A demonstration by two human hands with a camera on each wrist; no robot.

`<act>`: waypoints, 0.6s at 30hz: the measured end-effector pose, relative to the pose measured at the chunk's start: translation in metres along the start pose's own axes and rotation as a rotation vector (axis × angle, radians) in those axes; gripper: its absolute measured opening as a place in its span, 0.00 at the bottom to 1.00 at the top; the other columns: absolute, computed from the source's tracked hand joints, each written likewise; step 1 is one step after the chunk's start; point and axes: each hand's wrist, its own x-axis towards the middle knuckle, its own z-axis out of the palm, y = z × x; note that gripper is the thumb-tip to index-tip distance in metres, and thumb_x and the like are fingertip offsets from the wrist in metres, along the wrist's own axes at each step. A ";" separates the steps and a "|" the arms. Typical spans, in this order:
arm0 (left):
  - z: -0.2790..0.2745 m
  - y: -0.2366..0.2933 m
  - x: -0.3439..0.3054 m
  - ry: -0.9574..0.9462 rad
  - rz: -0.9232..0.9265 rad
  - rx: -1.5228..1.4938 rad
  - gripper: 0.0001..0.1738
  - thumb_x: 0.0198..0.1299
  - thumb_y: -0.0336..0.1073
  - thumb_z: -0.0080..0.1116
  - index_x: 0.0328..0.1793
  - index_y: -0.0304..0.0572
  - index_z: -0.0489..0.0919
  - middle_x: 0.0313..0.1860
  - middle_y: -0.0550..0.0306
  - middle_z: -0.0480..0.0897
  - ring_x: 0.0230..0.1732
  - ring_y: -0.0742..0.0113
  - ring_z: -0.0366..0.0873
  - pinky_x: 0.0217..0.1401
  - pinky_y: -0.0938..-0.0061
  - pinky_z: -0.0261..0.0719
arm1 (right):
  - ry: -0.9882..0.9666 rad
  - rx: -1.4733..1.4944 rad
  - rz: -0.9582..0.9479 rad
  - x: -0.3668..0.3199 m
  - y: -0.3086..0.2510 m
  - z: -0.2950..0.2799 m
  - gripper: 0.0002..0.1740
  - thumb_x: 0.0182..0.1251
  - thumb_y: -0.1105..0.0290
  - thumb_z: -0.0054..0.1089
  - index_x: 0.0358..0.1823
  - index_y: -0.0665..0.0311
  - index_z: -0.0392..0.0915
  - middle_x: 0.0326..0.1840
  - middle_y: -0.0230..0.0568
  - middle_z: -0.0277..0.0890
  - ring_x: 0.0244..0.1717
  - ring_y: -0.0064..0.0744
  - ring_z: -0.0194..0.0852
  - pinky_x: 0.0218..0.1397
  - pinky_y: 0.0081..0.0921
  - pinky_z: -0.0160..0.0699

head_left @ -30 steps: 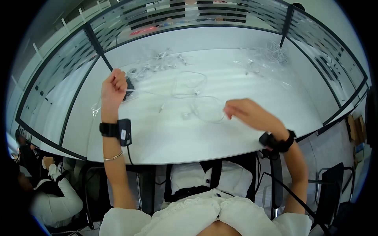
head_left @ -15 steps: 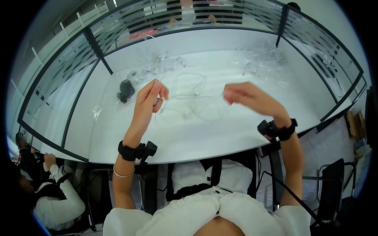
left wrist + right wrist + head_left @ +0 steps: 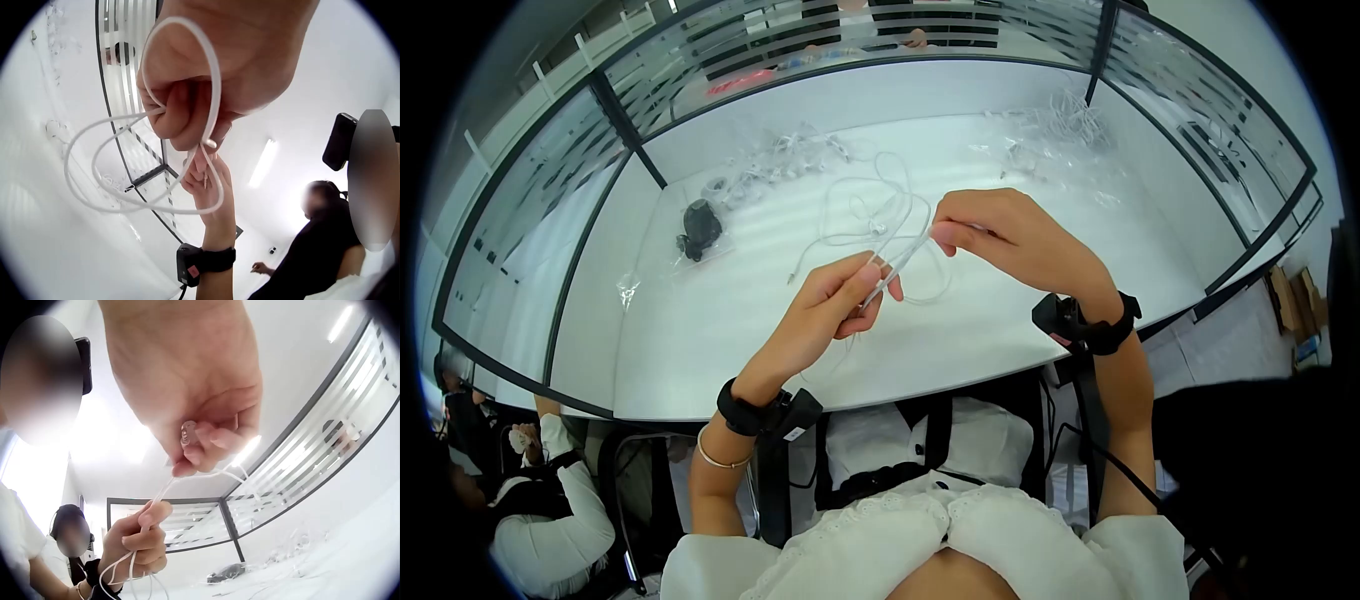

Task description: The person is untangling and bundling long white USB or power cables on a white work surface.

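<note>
A thin white cable [image 3: 908, 250] runs in several strands between the two hands, above the table. My left hand [image 3: 830, 300] pinches these strands between thumb and fingers, and white loops [image 3: 215, 75] hang around it in the left wrist view. Up and to the right, my right hand [image 3: 1015, 240] grips the other end of the strands with curled fingers. A small shiny rounded piece [image 3: 188, 433] shows between its fingers in the right wrist view. Further loops of white cable [image 3: 828, 205] lie on the white table [image 3: 730, 350] behind the hands.
A dark bundle [image 3: 700, 230] lies at the table's left side. Clear plastic bags and white cables [image 3: 775, 170] are heaped at the back left, with another white cable pile [image 3: 1070, 120] at the back right. Partition panels [image 3: 850, 95] enclose the table.
My left hand has come from the far left toward the middle and lower. The right hand has shifted slightly up and left, and cable strands now stretch between both hands.
</note>
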 end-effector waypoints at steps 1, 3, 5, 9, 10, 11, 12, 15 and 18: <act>0.001 0.000 -0.001 -0.019 -0.009 0.019 0.21 0.73 0.47 0.36 0.38 0.40 0.75 0.15 0.71 0.59 0.17 0.82 0.51 0.21 0.83 0.49 | -0.010 -0.018 -0.020 -0.003 0.002 -0.001 0.13 0.70 0.66 0.48 0.29 0.67 0.72 0.23 0.37 0.67 0.24 0.31 0.60 0.31 0.25 0.62; 0.003 -0.001 -0.003 -0.056 -0.028 0.056 0.21 0.73 0.46 0.37 0.37 0.39 0.75 0.15 0.71 0.59 0.18 0.81 0.52 0.23 0.83 0.51 | 0.027 -0.014 -0.034 -0.008 0.007 -0.002 0.12 0.69 0.67 0.49 0.29 0.67 0.72 0.24 0.37 0.68 0.25 0.30 0.61 0.32 0.25 0.62; 0.006 0.002 -0.008 -0.061 -0.079 0.089 0.21 0.73 0.43 0.38 0.33 0.37 0.73 0.16 0.68 0.60 0.20 0.80 0.53 0.25 0.80 0.53 | 0.010 -0.004 -0.026 -0.013 0.009 -0.007 0.12 0.69 0.68 0.49 0.29 0.67 0.72 0.24 0.36 0.68 0.26 0.30 0.61 0.32 0.25 0.62; 0.005 0.000 -0.016 -0.012 0.002 0.304 0.19 0.71 0.41 0.41 0.30 0.36 0.71 0.16 0.61 0.61 0.19 0.72 0.57 0.26 0.75 0.57 | -0.068 0.023 0.033 -0.019 0.011 -0.015 0.13 0.68 0.68 0.51 0.27 0.67 0.73 0.25 0.34 0.69 0.27 0.28 0.62 0.33 0.24 0.62; 0.005 -0.001 -0.017 0.021 0.043 0.377 0.18 0.71 0.40 0.42 0.30 0.36 0.70 0.16 0.58 0.61 0.19 0.69 0.58 0.26 0.73 0.58 | -0.090 0.023 0.054 -0.020 0.013 -0.015 0.13 0.68 0.68 0.51 0.26 0.67 0.73 0.25 0.34 0.69 0.27 0.28 0.63 0.33 0.24 0.62; 0.004 0.000 -0.018 0.038 0.056 0.436 0.17 0.70 0.40 0.43 0.30 0.36 0.69 0.16 0.55 0.62 0.19 0.65 0.59 0.26 0.72 0.59 | -0.112 0.024 0.075 -0.021 0.015 -0.015 0.13 0.68 0.67 0.51 0.26 0.66 0.73 0.25 0.33 0.69 0.27 0.28 0.63 0.34 0.24 0.62; 0.004 0.004 -0.020 0.054 0.070 0.496 0.17 0.70 0.39 0.44 0.30 0.36 0.69 0.17 0.52 0.62 0.19 0.61 0.60 0.26 0.70 0.60 | -0.114 0.025 0.080 -0.022 0.013 -0.017 0.14 0.68 0.67 0.51 0.26 0.67 0.73 0.25 0.33 0.69 0.27 0.27 0.63 0.34 0.24 0.62; 0.002 0.013 -0.025 0.082 0.051 0.654 0.14 0.69 0.38 0.44 0.33 0.36 0.68 0.18 0.45 0.65 0.22 0.49 0.62 0.27 0.66 0.61 | -0.086 0.024 0.092 -0.027 0.009 -0.024 0.14 0.68 0.66 0.52 0.26 0.66 0.73 0.24 0.33 0.69 0.27 0.26 0.64 0.34 0.23 0.63; -0.002 0.011 -0.032 0.113 0.056 0.686 0.11 0.69 0.35 0.45 0.34 0.36 0.66 0.18 0.44 0.65 0.21 0.46 0.62 0.25 0.64 0.60 | -0.060 0.048 0.097 -0.032 0.016 -0.037 0.14 0.69 0.65 0.52 0.26 0.65 0.74 0.24 0.32 0.69 0.28 0.25 0.63 0.34 0.23 0.63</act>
